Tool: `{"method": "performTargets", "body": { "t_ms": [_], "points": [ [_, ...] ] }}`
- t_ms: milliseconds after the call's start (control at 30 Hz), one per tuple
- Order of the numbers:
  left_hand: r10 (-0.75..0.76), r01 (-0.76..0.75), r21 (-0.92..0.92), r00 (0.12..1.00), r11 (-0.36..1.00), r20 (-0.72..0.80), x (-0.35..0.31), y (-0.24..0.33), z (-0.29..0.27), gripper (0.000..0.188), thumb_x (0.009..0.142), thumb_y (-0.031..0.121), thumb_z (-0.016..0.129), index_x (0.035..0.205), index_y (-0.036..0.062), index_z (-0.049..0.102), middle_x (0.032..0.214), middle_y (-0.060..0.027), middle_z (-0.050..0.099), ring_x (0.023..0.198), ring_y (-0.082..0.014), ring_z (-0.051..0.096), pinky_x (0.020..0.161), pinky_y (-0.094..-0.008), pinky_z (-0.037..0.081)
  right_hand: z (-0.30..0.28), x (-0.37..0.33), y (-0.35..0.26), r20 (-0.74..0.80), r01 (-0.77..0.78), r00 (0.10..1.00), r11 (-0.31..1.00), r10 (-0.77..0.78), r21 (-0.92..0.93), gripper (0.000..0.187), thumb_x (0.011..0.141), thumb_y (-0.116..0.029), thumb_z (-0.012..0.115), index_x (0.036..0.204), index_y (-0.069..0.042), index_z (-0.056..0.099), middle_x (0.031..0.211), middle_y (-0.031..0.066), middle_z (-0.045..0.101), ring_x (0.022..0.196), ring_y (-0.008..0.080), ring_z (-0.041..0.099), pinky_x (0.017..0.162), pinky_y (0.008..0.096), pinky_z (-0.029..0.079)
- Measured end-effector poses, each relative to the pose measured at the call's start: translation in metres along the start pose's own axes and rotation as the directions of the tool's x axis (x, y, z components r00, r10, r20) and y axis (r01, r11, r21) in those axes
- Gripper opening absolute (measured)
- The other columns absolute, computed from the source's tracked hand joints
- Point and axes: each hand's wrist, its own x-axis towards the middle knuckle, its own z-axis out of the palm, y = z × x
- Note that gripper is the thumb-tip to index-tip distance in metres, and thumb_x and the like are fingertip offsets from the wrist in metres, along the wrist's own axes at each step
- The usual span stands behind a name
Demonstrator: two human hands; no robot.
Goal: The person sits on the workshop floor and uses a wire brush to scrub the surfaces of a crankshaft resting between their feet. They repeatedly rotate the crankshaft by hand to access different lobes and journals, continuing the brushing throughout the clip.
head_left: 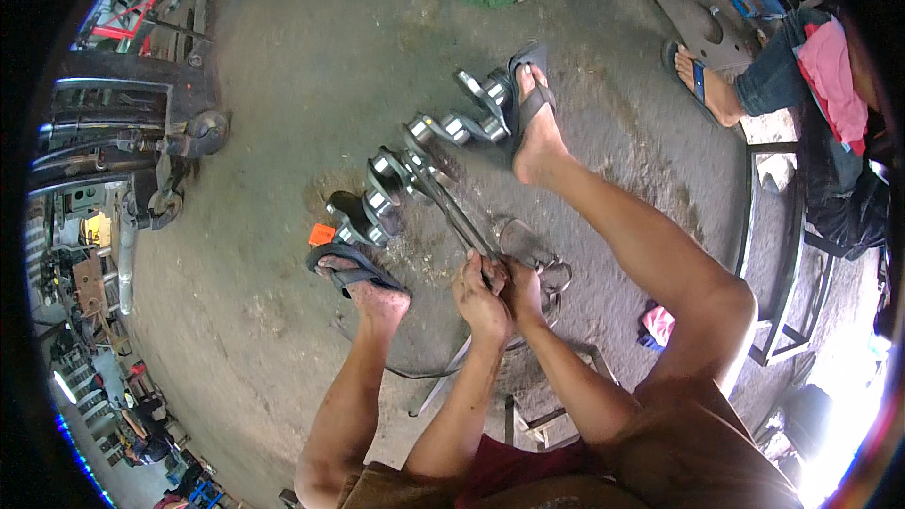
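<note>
A steel crankshaft (438, 125) with shiny journals lies across the floor, slanting from lower left to upper right. My sandaled feet stand against its two ends. A pair of long, narrow dark strips (451, 209) runs from one of its middle journals back to my hands; whether they are stiff bars or a looped band I cannot tell. My left hand (482, 300) is closed round their near end. Right beside it, touching, my right hand (522, 292) is closed there too, its fingers partly hidden. An orange tag (321, 235) sits by the crankshaft's left end.
Behind my hands lies a grey cylindrical thing (525, 238) near a dark cable (415, 375). Heavy machinery (179, 123) stands at left, with parts below it. At right are another person's sandaled foot (709, 94), a metal plate (702, 19) and a metal frame (790, 254).
</note>
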Motion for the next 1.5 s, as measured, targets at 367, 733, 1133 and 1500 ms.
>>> {"method": "performTargets", "body": {
  "t_ms": [367,733,1133,1500],
  "points": [
    [0.051,-0.051,-0.018,0.999,0.999,-0.001,0.131,-0.034,-0.025,0.025,0.095,0.028,0.052,0.077,0.011,0.051,0.068,0.0009,0.044,0.054,-0.0093,0.038,0.05,-0.024,0.031,-0.052,-0.071,0.082,-0.075,-0.177,0.984,0.952,0.163,-0.248,0.022,0.088,-0.019,0.055,0.105,-0.01,0.066,0.084,0.0231,0.064,0.079,0.0402,0.064,0.067,0.0426,0.051],
    [0.335,-0.26,-0.283,0.904,0.923,0.266,-0.058,0.103,0.045,0.033,0.098,0.03,0.046,0.071,0.0124,0.042,0.059,0.0017,0.037,0.052,-0.0106,0.035,0.064,-0.0308,0.038,0.044,0.051,-0.001,0.08,0.017,0.997,0.973,0.002,-0.228,0.035,0.09,-0.034,0.05,0.092,-0.001,0.061,0.086,0.0266,0.062,0.085,0.0448,0.06,0.074,0.0511,0.045],
    [0.107,-0.104,-0.042,0.991,0.994,0.078,-0.004,0.003,0.012,0.027,0.097,0.024,0.047,0.076,0.0086,0.047,0.068,0.0005,0.043,0.057,-0.0087,0.04,0.047,-0.0232,0.028,-0.009,0.023,0.008,0.128,-0.078,0.989,0.994,0.068,0.075,0.018,0.092,-0.016,0.055,0.093,0.0,0.064,0.066,0.0073,0.059,0.061,0.0198,0.057,0.059,0.0319,0.046],
    [0.166,-0.166,0.01,0.979,0.986,-0.115,0.123,0.018,0.02,0.026,0.095,0.029,0.052,0.076,0.0108,0.05,0.066,0.0016,0.043,0.056,-0.0079,0.039,0.051,-0.024,0.032,-0.115,-0.074,-0.007,0.101,-0.058,0.99,0.929,0.101,-0.366,0.022,0.093,-0.015,0.05,0.104,-0.002,0.063,0.091,0.0231,0.065,0.084,0.0397,0.063,0.074,0.0412,0.049]
  ]
}}
